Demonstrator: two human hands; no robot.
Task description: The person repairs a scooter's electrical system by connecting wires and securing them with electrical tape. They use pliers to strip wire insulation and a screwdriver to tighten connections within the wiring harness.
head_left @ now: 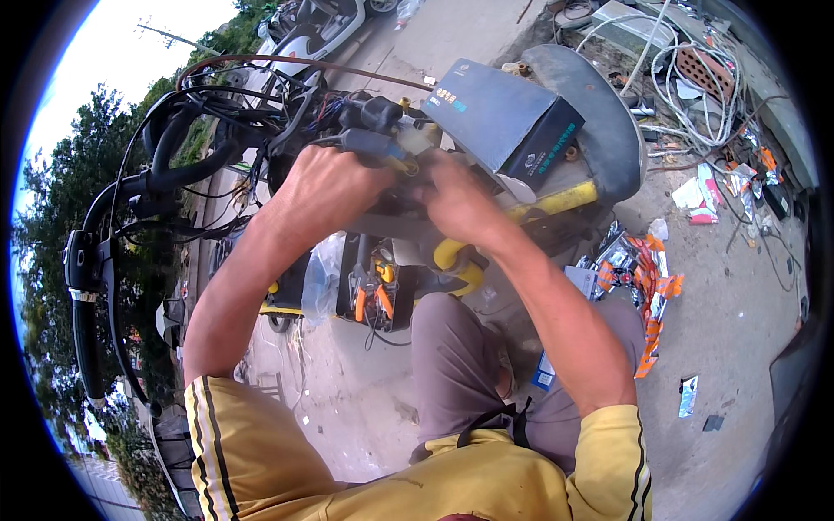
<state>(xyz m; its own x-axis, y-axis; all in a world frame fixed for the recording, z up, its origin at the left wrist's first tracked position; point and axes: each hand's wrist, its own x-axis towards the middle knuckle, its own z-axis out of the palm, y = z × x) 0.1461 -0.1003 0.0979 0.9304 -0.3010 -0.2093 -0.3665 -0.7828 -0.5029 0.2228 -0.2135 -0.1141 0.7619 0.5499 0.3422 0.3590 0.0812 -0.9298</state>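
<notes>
My left hand (343,178) is closed at the middle of a wired assembly, its fingers at a grey-blue object (369,146) with yellow at one end. My right hand (452,191) is closed just to the right of it, beside a pale translucent piece (415,135); what the fingertips of both hands hold is hidden or too small to tell. A bundle of black cables (252,122) runs into the assembly from the handlebar (84,334) at left. A dark blue-grey box (499,117) rests on the yellow-framed vehicle (556,201) at upper right, next to a black curved seat-like piece (608,113).
Below my hands is an open bin (347,269) with orange-handled tools (382,304). Orange-and-silver packaging (651,286) and other litter lie on the concrete ground (721,339) at right, with coiled white cable (704,130) and a brick (705,71). A scooter (321,30) stands behind.
</notes>
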